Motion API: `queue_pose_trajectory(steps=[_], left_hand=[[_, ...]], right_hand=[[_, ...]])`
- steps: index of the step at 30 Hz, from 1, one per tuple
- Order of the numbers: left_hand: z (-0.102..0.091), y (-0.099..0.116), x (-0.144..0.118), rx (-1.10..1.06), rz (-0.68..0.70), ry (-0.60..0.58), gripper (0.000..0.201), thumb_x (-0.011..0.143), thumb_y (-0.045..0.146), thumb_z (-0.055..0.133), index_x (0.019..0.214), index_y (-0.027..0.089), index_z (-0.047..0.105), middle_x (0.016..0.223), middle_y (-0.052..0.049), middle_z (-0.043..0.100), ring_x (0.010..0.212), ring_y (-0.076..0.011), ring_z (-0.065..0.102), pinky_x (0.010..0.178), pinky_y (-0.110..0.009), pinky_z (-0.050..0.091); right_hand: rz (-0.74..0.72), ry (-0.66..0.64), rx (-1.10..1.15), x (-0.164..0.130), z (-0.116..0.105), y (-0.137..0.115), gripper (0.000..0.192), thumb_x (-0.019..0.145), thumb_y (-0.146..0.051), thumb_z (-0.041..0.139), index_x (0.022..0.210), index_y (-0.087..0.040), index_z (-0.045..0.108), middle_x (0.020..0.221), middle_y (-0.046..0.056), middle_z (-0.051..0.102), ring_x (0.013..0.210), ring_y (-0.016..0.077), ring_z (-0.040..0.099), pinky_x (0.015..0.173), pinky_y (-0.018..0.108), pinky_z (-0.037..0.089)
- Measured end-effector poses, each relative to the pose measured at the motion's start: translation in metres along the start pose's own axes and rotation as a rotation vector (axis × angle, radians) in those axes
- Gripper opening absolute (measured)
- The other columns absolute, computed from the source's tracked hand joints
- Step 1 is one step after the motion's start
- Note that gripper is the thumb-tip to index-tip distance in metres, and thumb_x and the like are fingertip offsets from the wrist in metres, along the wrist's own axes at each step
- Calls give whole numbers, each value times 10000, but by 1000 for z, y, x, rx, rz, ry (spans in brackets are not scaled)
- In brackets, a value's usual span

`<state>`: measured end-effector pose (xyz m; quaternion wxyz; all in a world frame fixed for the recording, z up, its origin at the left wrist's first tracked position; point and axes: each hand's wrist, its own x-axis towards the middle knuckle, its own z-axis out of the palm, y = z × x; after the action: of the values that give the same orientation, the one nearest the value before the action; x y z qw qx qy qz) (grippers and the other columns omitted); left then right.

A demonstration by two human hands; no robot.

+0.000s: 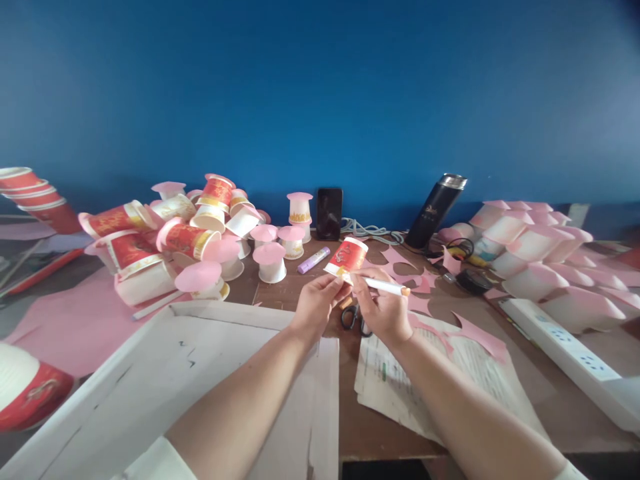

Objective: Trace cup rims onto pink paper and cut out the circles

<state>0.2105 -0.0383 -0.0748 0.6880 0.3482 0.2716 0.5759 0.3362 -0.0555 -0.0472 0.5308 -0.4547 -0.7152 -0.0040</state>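
The left hand (317, 300) grips a red paper cup (347, 257), tilted, above the table (280, 283), just beyond the scissors (354, 317). The right hand (383, 310) is closed on a white pen (383, 285) touching the cup.

cup (347, 257) – red, gold pattern | pen (383, 287) – white | flask (434, 211) black | wall (320, 93) blue

A deep blue painted wall (320, 87) fills the upper half of the view, evenly lit and slightly paler toward the right. Below it runs a brown wooden table (540, 400), its edge nearest the viewer. Soft daylight falls across the tabletop without hard shadows.
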Motion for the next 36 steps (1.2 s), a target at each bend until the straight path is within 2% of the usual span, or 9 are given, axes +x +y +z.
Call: queue_pose_trajectory(steps=[5, 10, 19, 25, 36], left_hand=[[1, 2, 0, -64, -15, 18, 171, 694, 292, 751, 733, 130, 710, 814, -53, 680, 800, -130, 623, 916, -313, 447], [2, 1, 1, -58, -22, -11, 185, 692, 298, 753, 758, 129, 715, 807, -55, 685, 787, -130, 628, 908, -314, 451], [2, 1, 0, -61, -11, 5, 210, 666, 314, 774, 744, 131, 707, 833, -60, 689, 815, -144, 635, 927, -329, 440], [2, 1, 0, -49, -20, 8, 228, 653, 332, 781, 742, 134, 709, 809, -56, 688, 801, -147, 634, 920, -334, 442], [1, 2, 0, -14, -21, 4, 238, 640, 353, 785, 726, 146, 705, 787, -42, 676, 773, -141, 620, 897, -336, 453]], right_hand=[[15, 87, 23, 1, -2, 2, 113, 869, -243, 553, 886, -187, 649, 819, 50, 682, 767, 184, 654, 720, 307, 522], [-8, 39, 7, -1, 1, 2, 114, 873, -241, 549, 896, -192, 649, 834, 48, 688, 799, 185, 660, 746, 310, 523], [0, 73, -69, 0, 1, 2, 123, 881, -268, 544, 853, -189, 634, 804, 45, 682, 748, 170, 661, 714, 289, 530], [0, 28, -26, -1, 2, 2, 126, 883, -259, 535, 891, -198, 645, 840, 44, 690, 801, 177, 659, 749, 300, 527], [-3, 19, -7, 0, 4, 4, 137, 892, -259, 520, 914, -198, 641, 877, 57, 689, 830, 185, 648, 772, 322, 519]])
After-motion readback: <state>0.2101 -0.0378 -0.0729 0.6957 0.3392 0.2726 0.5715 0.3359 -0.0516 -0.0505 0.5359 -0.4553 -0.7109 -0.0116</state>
